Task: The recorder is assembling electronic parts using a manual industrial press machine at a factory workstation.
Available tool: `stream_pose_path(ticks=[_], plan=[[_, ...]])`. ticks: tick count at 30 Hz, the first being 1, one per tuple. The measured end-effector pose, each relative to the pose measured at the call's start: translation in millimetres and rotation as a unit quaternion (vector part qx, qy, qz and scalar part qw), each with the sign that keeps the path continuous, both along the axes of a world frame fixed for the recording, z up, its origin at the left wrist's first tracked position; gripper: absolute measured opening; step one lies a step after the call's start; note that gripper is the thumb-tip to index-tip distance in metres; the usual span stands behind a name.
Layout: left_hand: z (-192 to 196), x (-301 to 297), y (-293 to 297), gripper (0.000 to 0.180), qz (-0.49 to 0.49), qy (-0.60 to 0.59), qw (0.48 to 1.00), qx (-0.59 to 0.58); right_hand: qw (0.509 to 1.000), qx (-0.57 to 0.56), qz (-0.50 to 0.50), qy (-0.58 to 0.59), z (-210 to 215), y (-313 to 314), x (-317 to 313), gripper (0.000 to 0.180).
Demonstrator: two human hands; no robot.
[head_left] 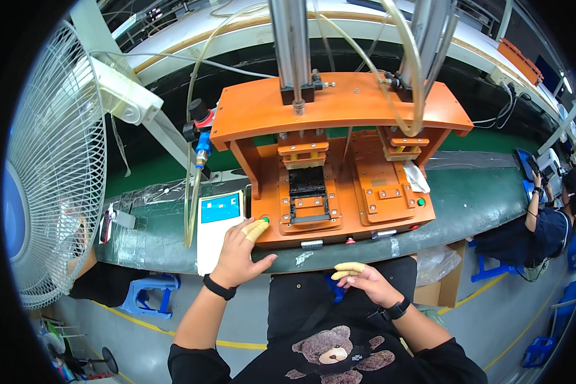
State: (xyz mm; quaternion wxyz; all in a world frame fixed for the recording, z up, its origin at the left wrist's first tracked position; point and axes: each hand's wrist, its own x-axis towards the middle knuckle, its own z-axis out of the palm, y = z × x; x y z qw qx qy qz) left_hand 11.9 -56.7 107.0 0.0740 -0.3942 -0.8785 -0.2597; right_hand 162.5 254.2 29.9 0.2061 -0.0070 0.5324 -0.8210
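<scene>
My left hand (238, 251) is stretched toward the front left of an orange two-station press (339, 112). Its yellow-covered fingertips touch or hover at a green button (265, 219); the thumb stands apart and nothing is held. Over my lap, clear of the press, my right hand (368, 284) has loosely bent fingers, two in yellow finger cots, with nothing visible in them. A black frame-like part (308, 184) sits in the left fixture, under the raised left press head (302, 152). The right fixture (386, 193) shows its orange plate, with a second green button (421, 202) beside it.
A blue-and-white card (221, 208) lies left of the press. A large fan (57, 166) stands at far left, near air tubing with a blue fitting (203, 144). White tissue (416, 176) lies by the right fixture. Another person (547, 221) sits at far right.
</scene>
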Motion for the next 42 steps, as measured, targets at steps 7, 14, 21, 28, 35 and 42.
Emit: stream_pose_path(ticks=[7, 14, 21, 28, 35, 42], plan=[[-8.4, 12.7, -9.0, 0.073, 0.047, -0.024, 0.997, 0.061, 0.999, 0.018, 0.028, 0.024, -1.1, -15.9, -12.0, 0.04], [-62.4, 50.5, -38.5, 0.061, 0.279, -0.033, 0.959, -0.038, 0.999, 0.026, 0.027, 0.015, -7.3, -14.4, -7.9, 0.039], [-66.6, 46.5, -50.9, 0.022, 0.309, -0.069, 0.933, 0.169, 0.999, 0.032, 0.033, 0.02, -3.2, -20.2, -12.6, 0.039], [-17.8, 89.4, -59.7, 0.017, 0.364, -0.077, 0.873, 0.315, 0.994, -0.034, 0.096, 0.036, 3.2, -52.4, -27.7, 0.046], [-19.4, 146.2, 30.8, 0.032, 0.047, -0.096, 0.979, 0.173, 0.988, -0.135, 0.077, 0.01, 34.4, -108.7, -31.2, 0.047], [-28.1, 135.4, 40.4, 0.045, 0.042, -0.097, 0.975, 0.197, 0.999, 0.015, -0.022, 0.018, 28.7, -80.2, -22.0, 0.031]])
